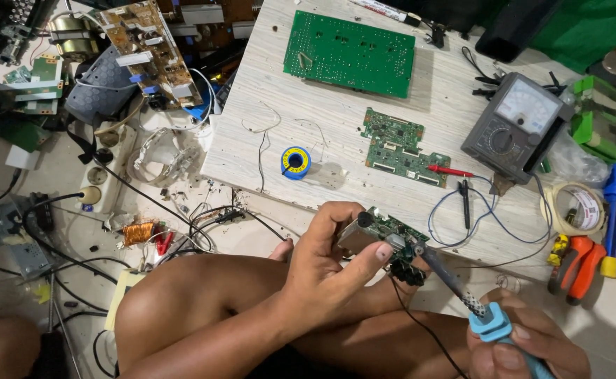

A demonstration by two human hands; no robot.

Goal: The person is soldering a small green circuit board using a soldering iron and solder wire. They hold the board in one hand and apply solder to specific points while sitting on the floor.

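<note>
We sit on the floor with our legs crossed, and the low wooden board (406, 203) lies just past our knees, so everything on it is easy to reach. Far back on it lies the big green circuit board (350, 52), flat and out of the way. To the right stands the grey meter (515, 126), tilted so we can see its dial, with its red probe (448, 170) resting by the mid-size green board (400, 147). The blue roll of solder wire (295, 162) lies to the left of that board. Near us, our left hand (329, 263) lifts the small circuit board (385, 235) close so we can see it well. The fingers curl tight around it, the thumb pressing on its edge. Our right hand (525, 351) wraps snugly around the blue handle of the soldering iron (455, 284), and the iron's tip touches the small board.
</note>
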